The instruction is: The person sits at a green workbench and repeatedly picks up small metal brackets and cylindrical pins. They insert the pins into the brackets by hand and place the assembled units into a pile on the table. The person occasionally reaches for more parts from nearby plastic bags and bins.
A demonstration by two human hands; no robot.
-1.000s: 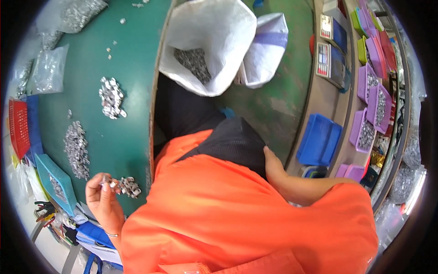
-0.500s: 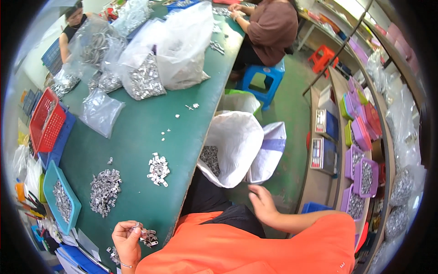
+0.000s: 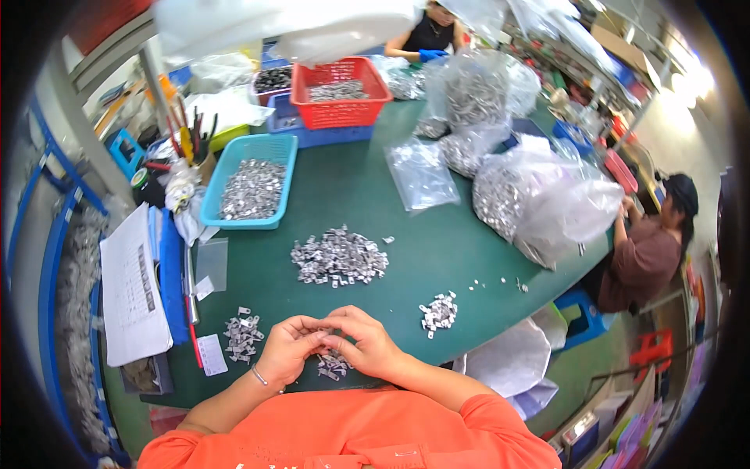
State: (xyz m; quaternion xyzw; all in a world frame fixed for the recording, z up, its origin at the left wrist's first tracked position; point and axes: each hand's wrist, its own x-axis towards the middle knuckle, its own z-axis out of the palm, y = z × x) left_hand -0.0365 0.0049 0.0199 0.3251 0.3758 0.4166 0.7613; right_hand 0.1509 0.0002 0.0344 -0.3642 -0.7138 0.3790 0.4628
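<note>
At the table's near edge my left hand [image 3: 291, 349] and my right hand [image 3: 363, 341] meet, fingers pinched together at the tips. A bit of a small metal part seems to show in the left fingers; whatever is in the right fingers is hidden. Just beneath lies a little heap of small silver metal tabs [image 3: 333, 366], partly covered by my hands. A larger pile of such tabs [image 3: 341, 256] spreads beyond them. Smaller piles sit left [image 3: 244, 336] and right [image 3: 439, 313].
A turquoise basket [image 3: 209, 205] of metal parts stands far left, with a red basket [image 3: 342, 117] behind. Bulging clear bags [image 3: 500, 195] occupy the right of the green table [image 3: 344, 176]. Papers [image 3: 134, 289] lie at left. Two people [image 3: 642, 246] [image 3: 432, 35] sit around the table.
The view has swung from the right side toward the table. My right hand, empty with fingers apart beside the white sack before, has come over to meet my left hand.
</note>
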